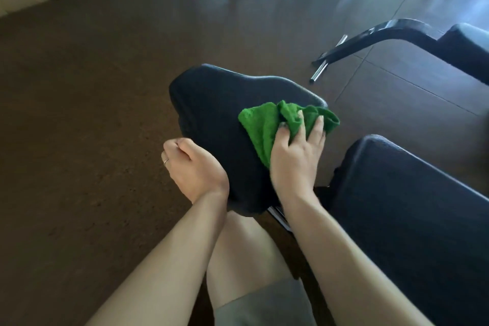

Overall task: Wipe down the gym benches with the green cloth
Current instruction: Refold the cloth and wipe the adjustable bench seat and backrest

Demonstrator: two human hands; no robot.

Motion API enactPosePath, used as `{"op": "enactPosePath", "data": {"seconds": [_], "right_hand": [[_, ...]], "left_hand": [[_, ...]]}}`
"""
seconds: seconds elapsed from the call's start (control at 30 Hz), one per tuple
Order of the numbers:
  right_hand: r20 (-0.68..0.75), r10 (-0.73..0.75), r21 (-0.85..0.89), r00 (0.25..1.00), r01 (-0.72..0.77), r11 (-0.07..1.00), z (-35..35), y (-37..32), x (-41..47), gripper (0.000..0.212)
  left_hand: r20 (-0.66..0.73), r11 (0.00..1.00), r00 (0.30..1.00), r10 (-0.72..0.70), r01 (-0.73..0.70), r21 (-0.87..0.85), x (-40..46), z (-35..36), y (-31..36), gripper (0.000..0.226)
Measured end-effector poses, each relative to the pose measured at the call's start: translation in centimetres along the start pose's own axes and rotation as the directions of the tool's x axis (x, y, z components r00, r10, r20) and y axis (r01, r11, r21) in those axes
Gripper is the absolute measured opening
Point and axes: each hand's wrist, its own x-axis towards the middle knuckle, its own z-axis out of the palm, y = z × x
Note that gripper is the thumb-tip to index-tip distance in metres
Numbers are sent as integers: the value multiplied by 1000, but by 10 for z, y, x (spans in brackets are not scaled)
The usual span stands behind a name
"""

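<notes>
Where bunched, green cloth [267, 127] under right hand [293, 159]

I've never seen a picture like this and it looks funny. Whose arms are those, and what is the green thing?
The camera sits on a person's head and looks down, so you see that person's own arms and knee from above. There is only this one picture.

The right hand grips a green cloth, with its fingers curled into the bunched-up part. The cloth lies on a black padded seat, part of a gym bench, which the person is wiping.

The left hand is curled, at the seat's left edge. Whether it holds the edge, I cannot tell.

To the right is the bench's long black pad. Beyond it stands another bench on the brown floor.
</notes>
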Motion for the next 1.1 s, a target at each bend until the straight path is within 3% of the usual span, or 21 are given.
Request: {"op": "enactPosePath", "data": {"seconds": [0.13, 0.3, 0.47, 0.63, 0.8, 0.93, 1.03, 1.1], "right_hand": [[-60, -17, 83, 998, 22, 996, 24, 2, -63, 58], [-40, 29, -51, 999, -31, 998, 7, -6, 8, 58], [-40, 99, -34, 994, -101, 994, -5, -15, 39, 59], [6, -72, 75, 997, 72, 995, 12, 9, -53, 57], [80, -96, -178, 992, 109, 978, 4, 6, -26, 57], [125, -173, -452, 977, 211, 867, 7, -18, 38, 61], [263, -233, -487, 936, 337, 806, 34, -55, 78, 63], [382, -319, -461, 868, 478, 748, 62, -83, 84, 63]], "left_hand": [[-3, 1000, 1000, -11, 11, -6, 4, 2, -1, 24], [5, 1000, 1000, -5, 5, 5, 2, 1, 0, 24], [-2, 1000, 1000, -8, 8, 5, 0, 2, 0, 25], [-11, 999, 1000, -26, 26, -30, 2, 2, 0, 26], [-1, 998, 999, -46, 46, -34, 2, 2, 0, 26], [1, 1000, 1000, -20, 20, -23, 1, 1, 2, 30], [7, 999, 1000, -29, 29, -15, 0, 1, 0, 32], [1, 1000, 1000, -26, 26, -11, -2, 0, 2, 34]]}}
